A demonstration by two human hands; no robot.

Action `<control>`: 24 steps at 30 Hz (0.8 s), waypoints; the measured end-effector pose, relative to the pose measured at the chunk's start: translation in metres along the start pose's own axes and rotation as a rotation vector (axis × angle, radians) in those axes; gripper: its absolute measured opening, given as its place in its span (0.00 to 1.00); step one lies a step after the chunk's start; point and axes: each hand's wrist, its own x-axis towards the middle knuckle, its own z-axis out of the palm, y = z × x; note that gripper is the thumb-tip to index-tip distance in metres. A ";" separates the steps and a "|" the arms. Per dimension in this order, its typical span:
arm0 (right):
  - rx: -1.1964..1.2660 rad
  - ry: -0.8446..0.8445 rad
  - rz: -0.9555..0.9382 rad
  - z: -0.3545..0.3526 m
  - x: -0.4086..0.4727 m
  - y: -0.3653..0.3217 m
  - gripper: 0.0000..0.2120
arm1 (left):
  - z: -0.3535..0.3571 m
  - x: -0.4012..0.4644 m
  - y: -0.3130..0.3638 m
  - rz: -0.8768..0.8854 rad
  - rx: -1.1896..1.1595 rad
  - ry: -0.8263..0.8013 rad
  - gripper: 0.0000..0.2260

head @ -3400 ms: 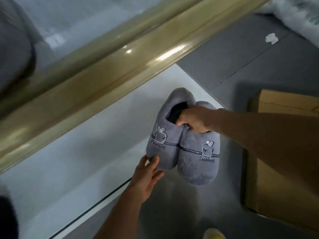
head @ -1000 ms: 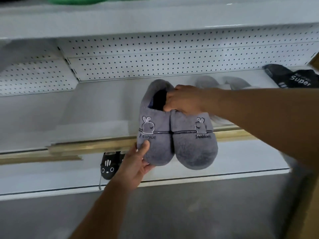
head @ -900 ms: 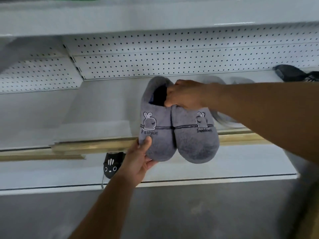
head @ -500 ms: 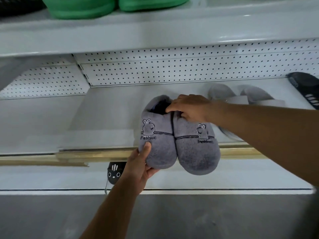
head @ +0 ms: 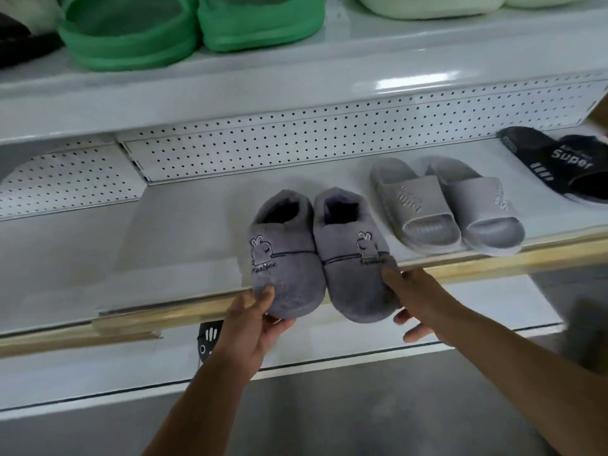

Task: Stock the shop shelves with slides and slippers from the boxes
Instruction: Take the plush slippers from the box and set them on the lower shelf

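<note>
Two bare forearms are seen coming up from the bottom edge toward a white shelf (head: 184, 232). The left hand (head: 253, 319) is placed at the toe of the left slipper (head: 284, 258): the thumb is laid on top of the toe and the fingers are curled under the sole, so this slipper is grasped. The right hand (head: 416, 301) is held against the outer side of the toe of the right slipper (head: 353, 261); the thumb is pressed on the plush and the other fingers are spread loosely below, so the toe is touched but whether it is really gripped cannot be told. Both gray slippers are set side by side on the shelf, touching each other, with the heels toward the back panel and the toes hanging over the wooden front strip (head: 158, 312). A rabbit mark and the word "Fashion" are seen on each one. Just to the right a pair of gray slides (head: 444, 205) is laid on the same shelf, and farther right a black slide (head: 566, 162) marked "Super". Behind them the perforated back panel (head: 296, 139) is seen. On the shelf above, green slides (head: 190, 24) are placed.
</note>
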 end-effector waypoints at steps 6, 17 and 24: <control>0.572 -0.084 -0.030 0.021 -0.003 -0.003 0.05 | -0.013 0.008 0.025 0.002 0.030 0.050 0.13; 0.568 0.117 0.043 0.047 0.063 -0.078 0.19 | -0.001 0.059 0.077 0.021 0.217 0.126 0.12; 0.329 0.207 -0.064 0.046 0.076 -0.077 0.23 | -0.001 0.072 0.065 0.069 0.360 0.182 0.12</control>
